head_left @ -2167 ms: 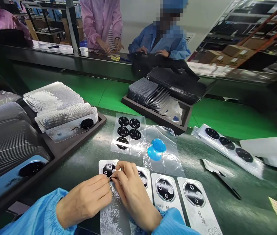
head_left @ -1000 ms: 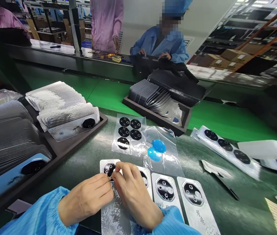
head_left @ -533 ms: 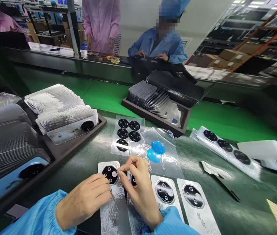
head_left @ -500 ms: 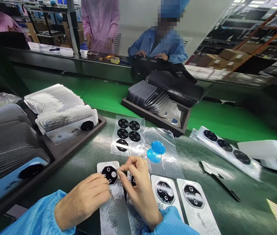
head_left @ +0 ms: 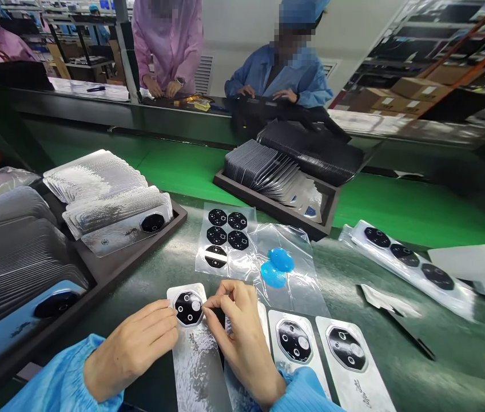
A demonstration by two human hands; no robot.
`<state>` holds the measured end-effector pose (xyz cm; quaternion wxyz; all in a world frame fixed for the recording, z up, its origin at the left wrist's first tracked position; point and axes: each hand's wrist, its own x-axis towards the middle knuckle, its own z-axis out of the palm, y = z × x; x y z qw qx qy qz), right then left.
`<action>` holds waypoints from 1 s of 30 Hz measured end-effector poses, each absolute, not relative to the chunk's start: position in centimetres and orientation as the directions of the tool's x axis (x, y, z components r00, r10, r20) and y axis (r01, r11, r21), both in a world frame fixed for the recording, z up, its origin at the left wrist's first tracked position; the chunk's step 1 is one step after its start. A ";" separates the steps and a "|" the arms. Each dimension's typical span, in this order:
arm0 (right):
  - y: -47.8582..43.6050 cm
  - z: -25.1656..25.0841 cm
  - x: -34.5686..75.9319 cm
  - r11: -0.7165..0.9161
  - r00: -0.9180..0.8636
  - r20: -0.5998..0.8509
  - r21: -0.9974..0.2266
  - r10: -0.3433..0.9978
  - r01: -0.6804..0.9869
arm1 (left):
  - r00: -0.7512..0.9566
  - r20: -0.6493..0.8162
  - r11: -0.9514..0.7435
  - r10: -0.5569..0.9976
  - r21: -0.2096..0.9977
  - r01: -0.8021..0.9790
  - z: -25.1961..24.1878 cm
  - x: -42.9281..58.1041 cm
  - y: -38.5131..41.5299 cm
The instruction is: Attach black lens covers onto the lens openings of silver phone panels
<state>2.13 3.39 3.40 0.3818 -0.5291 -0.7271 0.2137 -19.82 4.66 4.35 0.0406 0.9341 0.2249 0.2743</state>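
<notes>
Panel in work: silver panel (head_left: 197, 372), lying flat on the dark green bench (head_left: 341, 280), set in from the bench's far edge; its lower end runs out of view toward the near edge. Outline long, far corners rounded. Surface: pale and bright at the far end, greyer below, mottled with a frost-like pattern. Small dark script sits just below a black octagon (head_left: 186, 312). Octagon glossy, with a silver border, pale rings and one larger pale round spot near its right side.

Left hand (head_left: 137, 343): fingers lightly curled and close together, tips at the panel's left edge beside the octagon. Thumb hidden; cannot tell whether it grips.

Right hand (head_left: 242, 343): thumb and index drawn together in a pinch at the octagon's right rim. Cannot tell whether anything thin is between the tips.

Right of the work panel, toward the bench's right edge: a similar panel partly behind the right hand, then two more panels (head_left: 296, 343) in a row, each with a black octagon.

Toward the bench's far edge: clear sheet (head_left: 240, 263) bearing five black octagonal pieces; next to it, clear film with two overlapping blue discs (head_left: 281, 260).
</notes>
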 end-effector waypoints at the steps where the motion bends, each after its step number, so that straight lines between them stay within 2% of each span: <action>1: 3.3 3.4 2.1 0.353 -0.155 0.330 -0.710 0.931 0.609 | 0.750 0.495 -0.897 0.437 0.187 0.400 4.4 -19.8 4.7; 14: 3.2 3.4 1.6 0.390 -0.218 0.328 -0.676 0.919 0.625 | 0.777 0.455 -0.897 0.436 0.152 0.414 5.0 -19.1 4.7; 21: 3.8 3.9 0.8 0.429 -0.275 0.331 -0.649 0.903 0.628 | 0.801 0.440 -0.908 0.407 0.094 0.409 4.7 -19.1 4.6; 26: 4.2 3.6 -0.4 0.496 -0.320 0.386 -0.567 0.865 0.657 | 0.813 0.403 -0.904 0.421 0.108 0.414 4.6 -19.1 4.5; 30: 4.3 2.8 -1.1 0.575 -0.400 0.434 -0.428 0.807 0.697 | 0.809 0.405 -0.902 0.427 0.119 0.416 4.6 -19.0 4.5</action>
